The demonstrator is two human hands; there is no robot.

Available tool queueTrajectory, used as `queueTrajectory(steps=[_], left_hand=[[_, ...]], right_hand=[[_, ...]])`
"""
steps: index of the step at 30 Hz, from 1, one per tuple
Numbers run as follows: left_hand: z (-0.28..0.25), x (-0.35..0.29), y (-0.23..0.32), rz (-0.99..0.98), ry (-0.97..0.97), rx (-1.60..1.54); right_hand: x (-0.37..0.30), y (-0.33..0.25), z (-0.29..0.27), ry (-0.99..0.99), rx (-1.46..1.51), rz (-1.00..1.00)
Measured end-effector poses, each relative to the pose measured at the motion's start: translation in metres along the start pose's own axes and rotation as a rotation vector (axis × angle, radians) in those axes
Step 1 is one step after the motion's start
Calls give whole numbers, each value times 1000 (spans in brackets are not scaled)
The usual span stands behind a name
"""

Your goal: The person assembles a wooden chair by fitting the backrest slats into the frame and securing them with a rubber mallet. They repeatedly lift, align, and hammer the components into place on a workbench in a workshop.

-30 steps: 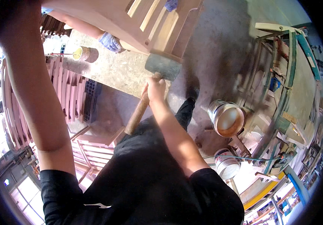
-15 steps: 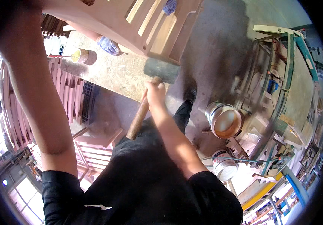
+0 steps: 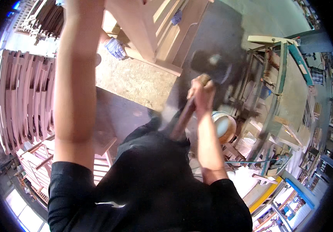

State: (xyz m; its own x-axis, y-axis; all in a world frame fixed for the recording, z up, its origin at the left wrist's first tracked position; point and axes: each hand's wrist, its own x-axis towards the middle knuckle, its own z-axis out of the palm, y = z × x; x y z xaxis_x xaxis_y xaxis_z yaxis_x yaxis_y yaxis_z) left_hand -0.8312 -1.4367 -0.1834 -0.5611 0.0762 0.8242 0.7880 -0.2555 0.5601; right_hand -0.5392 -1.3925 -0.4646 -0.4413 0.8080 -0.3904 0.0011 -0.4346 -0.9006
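My right hand (image 3: 203,94) is closed round the wooden handle of a mallet (image 3: 182,119). Its dark head, smeared by motion, is raised to the right of a slatted wooden furniture frame (image 3: 137,29) and apart from it. My left forearm (image 3: 75,96) reaches up past the top edge, so the left hand is out of sight. Another person's gloved hand (image 3: 115,48) holds the frame near its lower left corner. A second gloved hand (image 3: 177,17) shows among the slats. Beneath the frame lies a pale worn board (image 3: 124,87).
Curved wooden parts (image 3: 23,100) stand stacked at the left, above a slatted wooden piece (image 3: 38,168). A bucket (image 3: 225,125) stands right of my forearm. Beyond it, a green-edged rack (image 3: 280,73) holds wood scraps. A yellow bar (image 3: 265,194) runs at the lower right.
My right hand has swung the mallet rightward, away from the frame's lower edge. My left arm now appears further right and covers the small yellow pot seen before. The whole view has shifted slightly.
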Motion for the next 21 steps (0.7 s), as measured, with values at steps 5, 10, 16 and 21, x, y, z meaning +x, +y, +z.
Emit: queueTrajectory(steps=[5, 10, 16, 21], left_hand=[[-4, -1, 35, -37, 92, 352], [-27, 14, 46, -90, 113, 10], [-8, -12, 25, -212, -46, -87], [-23, -25, 29, -329, 55, 11]], right_hand=[[1, -185, -15, 2, -488, -587], [-28, -362, 34, -138, -587, -968], [-16, -361, 53, -198, -406, -885], [16, -305, 63, -335, -522, -674]])
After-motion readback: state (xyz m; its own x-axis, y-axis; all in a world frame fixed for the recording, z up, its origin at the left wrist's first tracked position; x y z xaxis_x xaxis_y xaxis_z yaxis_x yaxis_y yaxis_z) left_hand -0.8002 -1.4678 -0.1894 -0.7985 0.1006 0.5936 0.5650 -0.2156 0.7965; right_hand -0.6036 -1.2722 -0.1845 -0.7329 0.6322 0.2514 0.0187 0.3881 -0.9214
